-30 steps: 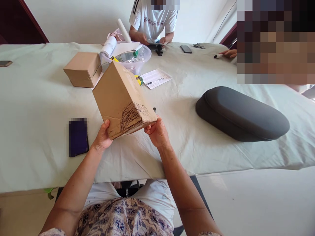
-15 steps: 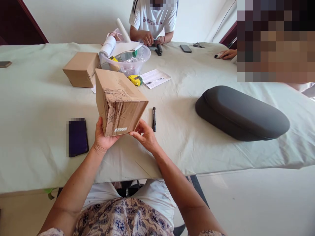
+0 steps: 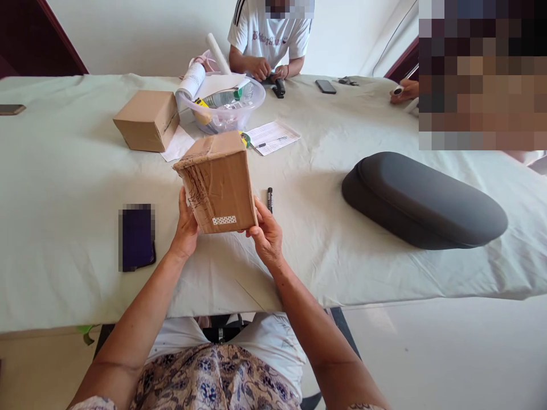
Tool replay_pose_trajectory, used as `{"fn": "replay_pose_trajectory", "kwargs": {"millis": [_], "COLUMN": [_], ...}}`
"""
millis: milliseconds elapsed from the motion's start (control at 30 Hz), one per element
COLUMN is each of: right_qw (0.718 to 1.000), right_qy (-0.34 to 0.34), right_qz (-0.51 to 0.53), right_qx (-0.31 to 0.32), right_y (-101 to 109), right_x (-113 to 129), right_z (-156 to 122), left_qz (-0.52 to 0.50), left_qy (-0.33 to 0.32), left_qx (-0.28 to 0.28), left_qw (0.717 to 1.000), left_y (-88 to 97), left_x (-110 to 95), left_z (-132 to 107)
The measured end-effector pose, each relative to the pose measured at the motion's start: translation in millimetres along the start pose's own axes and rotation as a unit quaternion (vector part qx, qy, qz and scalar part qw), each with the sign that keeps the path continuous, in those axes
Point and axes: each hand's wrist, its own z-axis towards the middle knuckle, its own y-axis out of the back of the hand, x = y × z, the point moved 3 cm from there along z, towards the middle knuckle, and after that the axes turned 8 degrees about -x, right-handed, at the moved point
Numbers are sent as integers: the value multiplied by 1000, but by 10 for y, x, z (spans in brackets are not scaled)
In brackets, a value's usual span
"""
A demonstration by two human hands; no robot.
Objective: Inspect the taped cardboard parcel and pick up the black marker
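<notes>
I hold a taped brown cardboard box point(image 3: 220, 182) just above the table's near side. Black scribbles mark its left face, and a small label sits low on the face turned to me. My left hand point(image 3: 187, 228) grips its left lower edge, fingers behind it. My right hand point(image 3: 265, 233) clasps its right lower corner. A black marker point(image 3: 269, 200) lies on the cloth just right of the box.
A dark phone point(image 3: 137, 237) lies left of my hands, and a long grey case point(image 3: 423, 199) to the right. Farther back are a second cardboard box point(image 3: 147, 119), a clear bowl point(image 3: 226, 105) of items, papers point(image 3: 273, 136) and a person seated opposite. Another person's hand point(image 3: 404, 91) rests far right.
I have turned the box in my hands from a tilted pose with its scribbled underside facing me to nearly upright with the labelled face toward me. My hands moved to its lower sides.
</notes>
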Motion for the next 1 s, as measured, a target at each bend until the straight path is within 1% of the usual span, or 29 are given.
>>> {"fn": "replay_pose_trajectory", "kwargs": {"millis": [33,67,167,233,300,333,400,467,567,667,733,800,900,1000], "right_qw": [1000,1000,999,998,997,996,994,989,976,967,969,977,991,996], "right_qy": [8,16,41,62,80,85,93,109,151,175,163,131,93,80], "right_qz": [6,9,2,-8,-21,-32,-61,-101,-159,-184,-187,-168,-96,-40], "right_qx": [-4,-6,-15,-15,-3,5,12,4,-6,-8,-8,-1,19,17], "right_y": [1,2,10,19,24,24,21,14,-13,-34,-32,-23,-15,-14], "right_x": [12,18,-5,-43,-86,-107,-136,-137,-104,-88,-107,-140,-159,-107], "right_z": [-7,-13,-30,-45,-63,-72,-87,-95,-103,-111,-114,-115,-115,-107], "left_qz": [8,10,0,-31,-45,-35,5,38,56,72,79,79,65,47], "left_qy": [-18,-18,15,29,22,12,-7,-10,-7,-15,-19,-14,-1,17], "left_qx": [-7,-6,4,29,69,87,106,103,77,57,47,44,45,47], "left_qw": [1000,1000,1000,999,996,996,994,994,995,996,996,996,997,998], "left_y": [6,8,0,-25,-61,-80,-117,-158,-223,-259,-253,-229,-180,-129], "left_x": [9,20,27,7,-12,-15,-7,0,-38,-94,-102,-79,-24,31], "left_z": [1,-2,-33,-71,-120,-146,-192,-223,-235,-222,-211,-203,-195,-187]}}
